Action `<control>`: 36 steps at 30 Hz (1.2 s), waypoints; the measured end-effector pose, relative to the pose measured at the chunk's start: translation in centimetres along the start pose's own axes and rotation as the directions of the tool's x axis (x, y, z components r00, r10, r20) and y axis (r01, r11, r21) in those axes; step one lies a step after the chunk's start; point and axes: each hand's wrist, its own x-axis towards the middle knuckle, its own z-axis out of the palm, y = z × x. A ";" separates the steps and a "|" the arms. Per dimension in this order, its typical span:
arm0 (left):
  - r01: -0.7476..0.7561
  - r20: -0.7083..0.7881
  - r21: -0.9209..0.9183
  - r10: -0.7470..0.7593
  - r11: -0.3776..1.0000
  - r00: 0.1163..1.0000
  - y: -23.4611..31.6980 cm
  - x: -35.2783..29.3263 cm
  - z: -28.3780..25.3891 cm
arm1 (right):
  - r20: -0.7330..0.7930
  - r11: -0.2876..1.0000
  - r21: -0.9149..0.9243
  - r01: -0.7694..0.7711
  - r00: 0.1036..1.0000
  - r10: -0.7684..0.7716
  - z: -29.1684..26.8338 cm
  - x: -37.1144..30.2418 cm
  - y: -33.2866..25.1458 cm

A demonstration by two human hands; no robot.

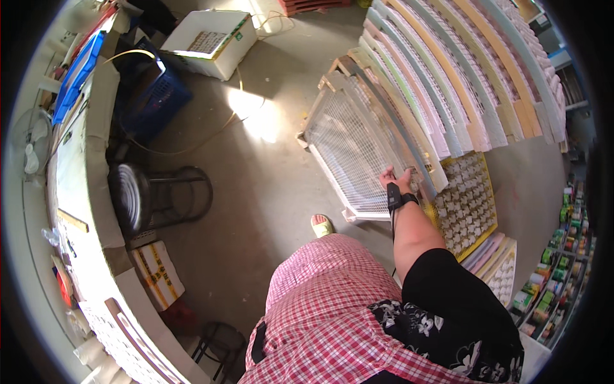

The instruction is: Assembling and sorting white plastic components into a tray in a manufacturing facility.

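My right hand (398, 181), with a dark band on the wrist, reaches forward to the near end of a mesh-covered wooden frame (358, 147). Its thumb and fingers bend around the frame's edge rail, though their undersides are hidden. That frame leans at a slant against a tall stack of frames (448, 70) with pale, coloured edges. Beside my forearm lies a yellow-edged tray (492, 192) filled with rows of small whitish pieces. My left hand is out of sight.
At left runs a long white worktable (73, 173), with a round black stool (131, 198) and a blue basket (153, 102) by it. A white foam box (224, 57) and a loose cable (240, 80) lie on the floor. Shelves of small goods (556, 269) stand far right.
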 end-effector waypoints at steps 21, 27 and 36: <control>-0.024 0.217 -0.652 0.217 0.758 0.952 -12.4 1.4 -1.7 | 0.172 0.929 -0.363 -0.073 0.975 0.143 -11.3 -17.4 19.0; 0.301 0.325 -0.851 -0.020 0.429 0.946 -8.4 3.4 -8.7 | 0.175 0.581 -0.814 0.015 0.959 0.221 -14.1 -30.3 20.2; 0.538 0.711 -0.658 0.200 0.527 0.674 -5.1 2.5 -11.9 | 0.364 0.163 -0.931 0.325 0.816 0.450 -15.5 -41.6 26.5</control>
